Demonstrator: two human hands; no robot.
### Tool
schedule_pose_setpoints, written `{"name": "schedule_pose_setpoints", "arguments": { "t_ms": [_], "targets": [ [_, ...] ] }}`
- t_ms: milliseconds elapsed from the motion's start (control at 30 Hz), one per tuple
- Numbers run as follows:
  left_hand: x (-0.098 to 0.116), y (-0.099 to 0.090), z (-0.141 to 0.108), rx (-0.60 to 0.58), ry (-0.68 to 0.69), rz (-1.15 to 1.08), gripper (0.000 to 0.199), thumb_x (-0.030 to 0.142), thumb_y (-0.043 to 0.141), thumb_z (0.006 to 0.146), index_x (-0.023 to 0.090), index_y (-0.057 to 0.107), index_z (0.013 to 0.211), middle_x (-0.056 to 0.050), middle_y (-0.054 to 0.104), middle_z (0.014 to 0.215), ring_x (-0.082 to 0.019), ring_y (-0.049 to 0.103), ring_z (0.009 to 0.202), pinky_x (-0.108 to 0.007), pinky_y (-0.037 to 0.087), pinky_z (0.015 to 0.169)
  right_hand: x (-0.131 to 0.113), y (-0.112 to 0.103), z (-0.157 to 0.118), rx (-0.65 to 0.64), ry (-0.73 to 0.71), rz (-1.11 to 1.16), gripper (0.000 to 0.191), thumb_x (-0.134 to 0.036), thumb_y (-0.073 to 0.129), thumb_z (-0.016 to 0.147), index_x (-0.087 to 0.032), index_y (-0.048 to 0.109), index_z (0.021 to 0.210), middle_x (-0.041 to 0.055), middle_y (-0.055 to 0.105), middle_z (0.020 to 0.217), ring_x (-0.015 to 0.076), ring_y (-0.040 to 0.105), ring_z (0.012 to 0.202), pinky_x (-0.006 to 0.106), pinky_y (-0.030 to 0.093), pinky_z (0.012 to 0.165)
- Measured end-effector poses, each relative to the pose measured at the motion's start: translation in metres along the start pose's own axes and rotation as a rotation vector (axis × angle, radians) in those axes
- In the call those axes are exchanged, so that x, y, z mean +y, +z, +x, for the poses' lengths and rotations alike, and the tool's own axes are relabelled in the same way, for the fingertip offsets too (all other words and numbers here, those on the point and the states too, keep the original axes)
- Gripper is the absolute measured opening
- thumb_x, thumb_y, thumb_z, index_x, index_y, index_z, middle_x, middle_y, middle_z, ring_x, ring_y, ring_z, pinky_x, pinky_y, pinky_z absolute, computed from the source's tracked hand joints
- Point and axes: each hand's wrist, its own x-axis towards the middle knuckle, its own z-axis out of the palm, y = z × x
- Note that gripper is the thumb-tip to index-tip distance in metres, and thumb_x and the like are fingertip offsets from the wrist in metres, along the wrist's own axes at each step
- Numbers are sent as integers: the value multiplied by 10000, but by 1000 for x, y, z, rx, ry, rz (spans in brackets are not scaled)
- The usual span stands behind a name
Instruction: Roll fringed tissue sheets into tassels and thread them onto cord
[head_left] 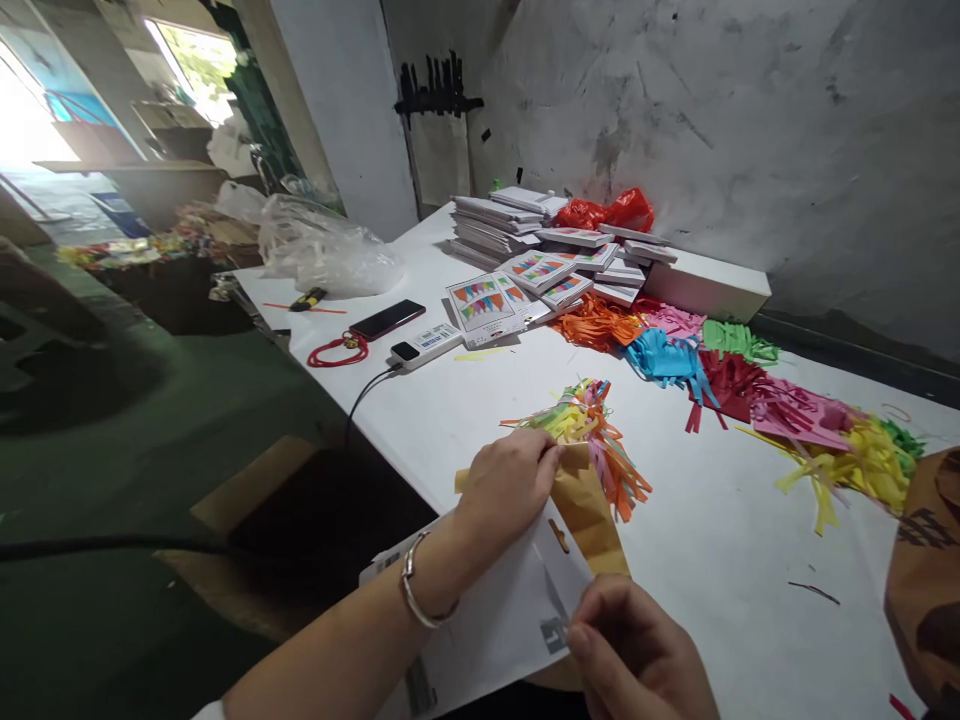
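My left hand [510,480], with a silver bangle at the wrist, reaches over a flat white cardboard packet [502,610]. Its fingers are closed on the top edge of a sheet of brown paper [592,510]. Just beyond those fingers lies a bundle of multicoloured paper tassels [585,420]. My right hand [641,650] is closed in a pinch at the right corner of the white packet. The packet has a hang slot and printed barcode patches, and my left forearm covers part of it.
Stacked white packets [495,225] and printed packets [487,305] stand toward the wall. Coloured paper tassels [667,355] run along the right. A phone [388,318], a white device [427,345] and a plastic bag [322,250] lie left. An open carton [255,480] sits below the table's edge.
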Motion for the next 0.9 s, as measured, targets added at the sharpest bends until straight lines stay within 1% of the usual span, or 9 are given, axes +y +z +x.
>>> {"name": "schedule_pose_setpoints", "arguments": {
  "t_ms": [33, 67, 133, 200, 300, 467, 633, 733, 900],
  "targets": [
    [4, 2, 0, -6, -1, 7, 208, 231, 502, 992, 173, 699, 957, -70, 757, 972, -247, 695, 912, -348, 498, 796, 4, 5, 3, 38, 87, -10, 475, -630, 748, 770, -181, 595, 794, -75, 458, 543, 6, 244, 378, 157, 157, 357],
    [7, 4, 1, -14, 1, 17, 212, 235, 497, 995, 170, 695, 958, -74, 755, 974, -253, 695, 919, -354, 505, 797, 8, 7, 6, 59, 130, -38, 507, -662, 733, 765, -177, 591, 809, -85, 451, 506, 3, 235, 353, 154, 143, 346],
    [12, 7, 1, -27, 8, 38, 220, 237, 483, 1002, 167, 690, 972, -81, 749, 986, -258, 694, 932, -360, 515, 800, 14, 7, 15, 70, 152, -99, 551, -710, 690, 768, -177, 578, 847, -85, 470, 446, 23, 294, 308, 150, 179, 323],
    [17, 9, 0, -40, 17, 56, 243, 237, 460, 1012, 162, 689, 980, -89, 743, 991, -261, 693, 938, -361, 524, 795, 19, 3, 22, 59, 170, -112, 567, -730, 670, 767, -183, 558, 868, -75, 509, 432, 48, 352, 288, 153, 231, 307],
    [22, 9, 0, -59, 27, 76, 274, 250, 438, 1024, 160, 689, 964, -96, 737, 962, -258, 696, 911, -357, 534, 771, 23, -2, 27, 64, 196, -87, 568, -727, 676, 758, -189, 544, 884, -77, 534, 446, 53, 363, 283, 154, 275, 293],
    [27, 9, -1, -93, 31, 105, 264, 241, 438, 1028, 153, 685, 997, -96, 738, 962, -253, 703, 885, -350, 543, 753, 26, -3, 24, 104, 167, -112, 554, -716, 678, 765, -187, 552, 868, -69, 543, 455, 56, 388, 293, 152, 294, 297],
    [28, 9, -2, -117, 42, 125, 260, 242, 441, 1029, 150, 685, 1032, -106, 731, 976, -255, 703, 893, -337, 545, 740, 31, -3, 25, 150, 165, -166, 559, -733, 650, 776, -194, 557, 891, -66, 556, 474, 75, 428, 297, 167, 324, 304],
    [27, 9, -2, -118, 51, 123, 252, 236, 438, 1028, 153, 676, 1031, -100, 730, 986, -254, 702, 901, -337, 545, 737, 32, -2, 24, 170, 171, -196, 573, -753, 628, 778, -197, 562, 897, -65, 551, 480, 84, 448, 305, 173, 337, 310],
    [27, 10, -3, -125, 47, 123, 253, 241, 440, 1026, 149, 674, 1005, -112, 729, 976, -263, 702, 898, -341, 544, 725, 34, 0, 20, 225, 125, -236, 567, -750, 613, 790, -194, 590, 899, -53, 559, 506, 98, 472, 319, 195, 366, 318]
  ]
}}
